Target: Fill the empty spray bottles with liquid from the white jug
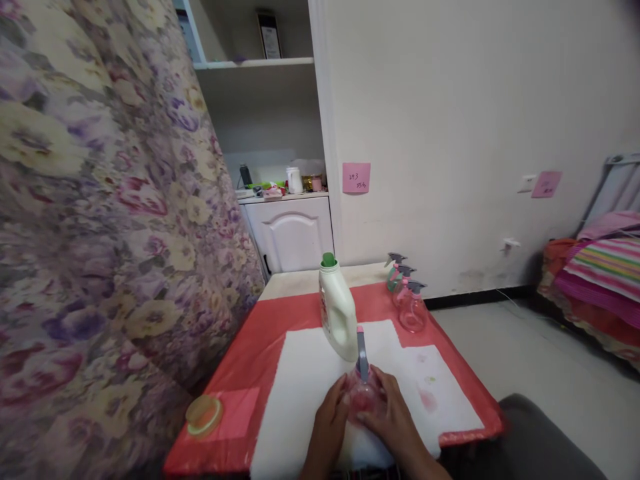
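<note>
A red covering (235,373) spreads over the desk (290,285), whose far edge shows a cream strip. On top lies a white cloth (290,393), stained pink and yellowish on its right part. Over the near part of this cloth, the left hand (331,415) and the right hand (395,413) hold a clear pinkish spray bottle (364,399) between them, fingers curved around its body; whether its base touches the cloth I cannot tell. Just beyond it stands a pale jug (341,313) with a green cap. Three more spray bottles (413,315) stand in a row near the far right corner. At the near left, a round yellowish lid (204,415) sits partly over a pink sheet (241,412).

A floral curtain (100,233) fills the left side, beside an open shelf unit (260,64) above a white cabinet door (293,230). The pale wall (450,133) bears two pink notes (357,178). To the right, a bed (595,273) with striped bedding stands beyond the grey floor (470,340).
</note>
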